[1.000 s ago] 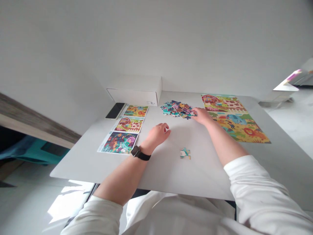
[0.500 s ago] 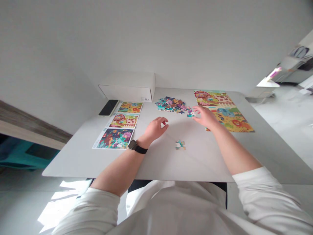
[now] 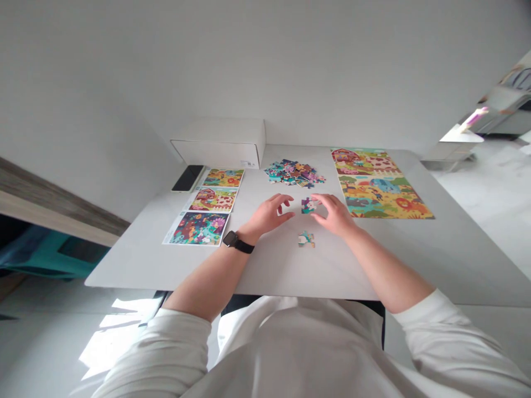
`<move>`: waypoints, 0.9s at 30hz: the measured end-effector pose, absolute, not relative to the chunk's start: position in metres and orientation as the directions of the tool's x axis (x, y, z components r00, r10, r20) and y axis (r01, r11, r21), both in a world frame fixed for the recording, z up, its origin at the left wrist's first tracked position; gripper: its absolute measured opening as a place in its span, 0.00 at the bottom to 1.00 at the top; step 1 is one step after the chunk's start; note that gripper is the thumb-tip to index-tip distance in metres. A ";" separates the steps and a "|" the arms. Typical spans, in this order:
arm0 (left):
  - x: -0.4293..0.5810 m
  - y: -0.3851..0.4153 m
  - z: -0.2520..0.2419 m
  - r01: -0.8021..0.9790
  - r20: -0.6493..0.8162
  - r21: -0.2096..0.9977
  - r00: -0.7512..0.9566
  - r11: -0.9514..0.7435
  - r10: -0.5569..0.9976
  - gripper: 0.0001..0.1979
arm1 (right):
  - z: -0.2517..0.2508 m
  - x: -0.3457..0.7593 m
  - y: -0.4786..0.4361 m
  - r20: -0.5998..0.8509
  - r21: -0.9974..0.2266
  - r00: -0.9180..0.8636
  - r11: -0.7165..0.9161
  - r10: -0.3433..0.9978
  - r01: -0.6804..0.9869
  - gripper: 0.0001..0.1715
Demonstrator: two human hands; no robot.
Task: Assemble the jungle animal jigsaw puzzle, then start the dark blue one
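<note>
Pinched in my right hand (image 3: 336,216), a flat purple, teal and white jigsaw piece (image 3: 307,206) had come away from the multicoloured heap of pieces (image 3: 294,173), so it now sat near a loose teal-and-white piece (image 3: 306,239). My left hand (image 3: 267,216) curved open, empty, opposite.

I hold a purple-and-teal puzzle piece (image 3: 307,206) in my right hand (image 3: 335,215), my left hand (image 3: 267,215) loosely curled nearby, heaped pieces (image 3: 293,173) beyond.

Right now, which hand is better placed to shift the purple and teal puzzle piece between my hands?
Your right hand, probably: its fingertips are at the right side of the puzzle piece, while your left hand sits apart, with tabletop showing between.
</note>
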State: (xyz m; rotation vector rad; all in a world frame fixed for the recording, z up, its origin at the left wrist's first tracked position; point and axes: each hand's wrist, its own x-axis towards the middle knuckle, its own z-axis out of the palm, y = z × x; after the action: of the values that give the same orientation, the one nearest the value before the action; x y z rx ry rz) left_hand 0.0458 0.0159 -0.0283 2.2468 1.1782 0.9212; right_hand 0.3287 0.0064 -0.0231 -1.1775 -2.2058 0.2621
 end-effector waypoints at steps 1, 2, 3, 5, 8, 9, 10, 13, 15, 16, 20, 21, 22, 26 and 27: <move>0.046 0.015 -0.028 0.539 0.349 0.642 0.429 -0.546 0.833 0.22 | -0.022 0.328 0.005 0.420 -0.441 -0.417 0.583 0.806 0.683 0.32; 0.046 0.014 -0.027 0.531 0.346 0.644 0.440 -0.551 0.829 0.24 | -0.022 0.327 0.004 0.411 -0.440 -0.422 0.582 0.808 0.684 0.32; 0.047 0.013 -0.026 0.523 0.344 0.645 0.452 -0.557 0.823 0.26 | -0.021 0.325 0.003 0.402 -0.440 -0.430 0.583 0.808 0.683 0.33; 0.048 0.011 -0.025 0.514 0.342 0.641 0.474 -0.570 0.811 0.28 | -0.022 0.323 0.002 0.401 -0.435 -0.451 0.600 0.797 0.672 0.33; 0.051 0.010 -0.025 0.521 0.349 0.621 0.485 -0.586 0.802 0.25 | -0.023 0.321 0.001 0.424 -0.424 -0.483 0.639 0.766 0.642 0.32; 0.052 0.010 -0.026 0.523 0.358 0.615 0.482 -0.590 0.800 0.25 | -0.023 0.320 0.001 0.426 -0.421 -0.490 0.646 0.761 0.637 0.31; 0.052 0.011 -0.027 0.524 0.368 0.610 0.477 -0.594 0.798 0.24 | -0.023 0.320 0.000 0.423 -0.421 -0.494 0.647 0.760 0.636 0.31; 0.052 0.012 -0.029 0.513 0.390 0.604 0.478 -0.610 0.787 0.23 | -0.023 0.320 0.000 0.403 -0.425 -0.498 0.639 0.768 0.642 0.32; 0.051 0.013 -0.029 0.500 0.402 0.606 0.479 -0.618 0.781 0.23 | -0.022 0.319 -0.001 0.403 -0.427 -0.494 0.636 0.770 0.643 0.34; 0.051 0.013 -0.029 0.495 0.407 0.609 0.475 -0.619 0.780 0.22 | -0.022 0.319 -0.001 0.411 -0.426 -0.492 0.638 0.768 0.641 0.35; 0.050 0.012 -0.026 0.497 0.402 0.634 0.443 -0.593 0.801 0.22 | -0.022 0.320 -0.001 0.437 -0.424 -0.485 0.649 0.758 0.632 0.37; 0.049 0.011 -0.025 0.499 0.395 0.641 0.437 -0.583 0.808 0.22 | -0.022 0.321 -0.001 0.434 -0.424 -0.485 0.647 0.759 0.633 0.37; 0.049 0.011 -0.024 0.499 0.390 0.647 0.435 -0.577 0.812 0.22 | -0.023 0.321 0.000 0.432 -0.426 -0.486 0.646 0.760 0.633 0.36; 0.049 0.010 -0.024 0.482 0.393 0.652 0.444 -0.585 0.805 0.20 | -0.023 0.322 0.000 0.454 -0.431 -0.491 0.665 0.744 0.610 0.32; 0.049 0.010 -0.024 0.476 0.398 0.652 0.448 -0.590 0.801 0.20 | -0.023 0.322 0.000 0.459 -0.434 -0.491 0.669 0.741 0.604 0.31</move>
State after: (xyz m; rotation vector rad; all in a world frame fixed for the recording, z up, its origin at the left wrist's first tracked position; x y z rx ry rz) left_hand 0.0487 0.0102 -0.0237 2.2533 1.0722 0.9690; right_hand 0.3221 0.0004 -0.0232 -1.0324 -2.2549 0.2842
